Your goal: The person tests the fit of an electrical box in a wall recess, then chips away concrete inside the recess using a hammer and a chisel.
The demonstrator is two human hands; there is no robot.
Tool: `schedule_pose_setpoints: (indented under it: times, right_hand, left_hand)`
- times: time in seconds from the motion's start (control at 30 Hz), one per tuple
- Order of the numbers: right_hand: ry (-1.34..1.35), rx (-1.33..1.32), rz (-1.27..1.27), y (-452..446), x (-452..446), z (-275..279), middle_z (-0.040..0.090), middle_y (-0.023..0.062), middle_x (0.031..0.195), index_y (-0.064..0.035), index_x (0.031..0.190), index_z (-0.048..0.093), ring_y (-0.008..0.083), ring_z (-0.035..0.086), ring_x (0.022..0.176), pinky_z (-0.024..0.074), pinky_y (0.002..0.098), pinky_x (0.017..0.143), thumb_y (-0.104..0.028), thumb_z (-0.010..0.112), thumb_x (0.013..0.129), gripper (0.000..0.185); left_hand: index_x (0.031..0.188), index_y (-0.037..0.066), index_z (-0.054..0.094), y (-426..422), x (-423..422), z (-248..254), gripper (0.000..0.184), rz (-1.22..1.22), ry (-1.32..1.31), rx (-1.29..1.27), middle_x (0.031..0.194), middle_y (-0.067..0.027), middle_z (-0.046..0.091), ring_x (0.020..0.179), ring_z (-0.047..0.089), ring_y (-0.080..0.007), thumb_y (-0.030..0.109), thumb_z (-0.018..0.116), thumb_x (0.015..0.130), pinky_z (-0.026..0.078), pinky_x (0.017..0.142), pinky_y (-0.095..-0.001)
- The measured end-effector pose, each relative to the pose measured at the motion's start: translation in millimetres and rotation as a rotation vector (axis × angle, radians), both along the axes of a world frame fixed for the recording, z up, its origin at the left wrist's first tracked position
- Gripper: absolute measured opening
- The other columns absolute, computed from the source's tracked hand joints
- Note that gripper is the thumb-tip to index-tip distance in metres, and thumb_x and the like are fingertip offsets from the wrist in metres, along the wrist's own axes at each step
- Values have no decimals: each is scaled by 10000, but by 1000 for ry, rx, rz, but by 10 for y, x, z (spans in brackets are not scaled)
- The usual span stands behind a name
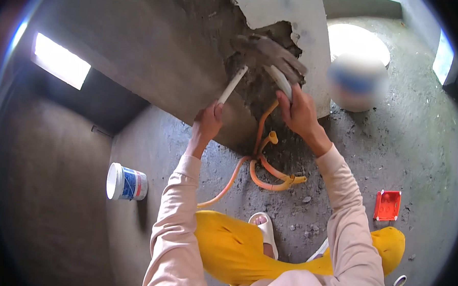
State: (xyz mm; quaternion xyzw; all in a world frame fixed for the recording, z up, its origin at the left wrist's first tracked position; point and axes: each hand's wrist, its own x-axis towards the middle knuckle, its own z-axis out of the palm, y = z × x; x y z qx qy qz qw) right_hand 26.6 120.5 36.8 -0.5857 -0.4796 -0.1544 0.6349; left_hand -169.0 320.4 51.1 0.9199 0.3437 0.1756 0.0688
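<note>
My left hand (207,122) is closed round a thin pale handle (233,85) whose upper end is at the rough mortar. In my right hand (303,114) is a thicker whitish handle (279,82), running up to a mortar-smeared tool (274,52) against the wall. What the left handle ends in is hard to make out. Dark wet mortar (214,19) with a ragged edge covers part of the wall beside pale plaster (315,49). Orange conduits (262,182) come out at the wall's foot, below my hands; one rises close to my right hand.
A white and blue bucket (127,182) lies tipped at the left. Upper right stands a blurred bucket (357,82). A red box (388,205) and a small white ring (399,283) lie on the floor at the right. Debris (307,229) is scattered near my feet.
</note>
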Motion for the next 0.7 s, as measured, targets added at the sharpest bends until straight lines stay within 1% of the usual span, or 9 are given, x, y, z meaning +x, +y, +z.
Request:
schedule_pose_setpoints:
  times: [0.13,0.2,0.33,0.43,0.47,0.53,0.57,0.63,0.7]
  right_hand:
    - [-49,-194,-9,350,186,-403,581,219,610,-25,939,489,454,581,590,447,517,510,-288,578,936,277]
    - [-19,-524,-125,387,242,-385,578,210,616,-30,916,483,440,586,593,452,501,506,-260,591,928,254]
    - [11,-343,-45,164,151,-75,576,204,622,-31,938,492,436,588,596,449,496,505,-245,601,923,241]
    - [-15,18,42,-48,-33,279,575,210,625,-28,926,495,446,582,595,433,512,508,-239,598,926,235]
    - [-20,22,46,55,1,185,575,210,625,-28,926,495,446,582,595,433,512,508,-239,598,926,235]
    - [-49,-195,11,323,134,-219,572,224,623,-25,904,492,455,575,598,431,525,524,-247,595,928,246]
    - [-52,-203,8,355,191,-328,572,224,623,-25,904,492,455,575,598,431,525,524,-247,595,928,246]
    - [19,-488,-108,412,305,-412,569,246,625,-14,885,482,474,566,615,426,546,545,-272,580,936,281]
    - [38,-403,-81,382,372,-316,574,250,633,-6,887,493,474,572,634,422,536,551,-263,571,945,275]
  left_hand:
    - [1112,90,591,-30,66,88,288,-9,-56,-39,866,-222,655,849,604,-459,307,461,976,480,712,-527]
    - [1112,83,593,-46,41,61,295,-15,-60,-33,880,-223,655,862,601,-460,309,460,976,480,726,-526]
    - [1078,76,596,-10,48,39,290,-35,-90,5,936,-232,649,902,595,-456,308,453,978,477,760,-523]
    - [1062,78,596,-84,54,66,293,8,-46,-77,956,-229,649,915,598,-450,314,446,979,479,775,-520]
    - [1057,80,596,-67,74,128,297,19,-24,-106,960,-224,652,918,600,-448,321,441,979,481,782,-519]
    - [1064,81,595,-52,77,164,308,32,-24,-101,962,-217,657,919,606,-444,330,436,979,484,786,-516]
    - [1071,83,594,-90,86,131,318,36,-20,-102,964,-211,662,920,612,-440,340,431,978,487,791,-513]
    - [1024,61,599,-85,97,-31,344,18,-44,-33,898,-214,658,872,615,-439,354,424,983,488,763,-498]
    - [977,39,605,-24,224,82,379,15,-91,50,832,-217,654,823,619,-438,368,417,987,488,735,-483]
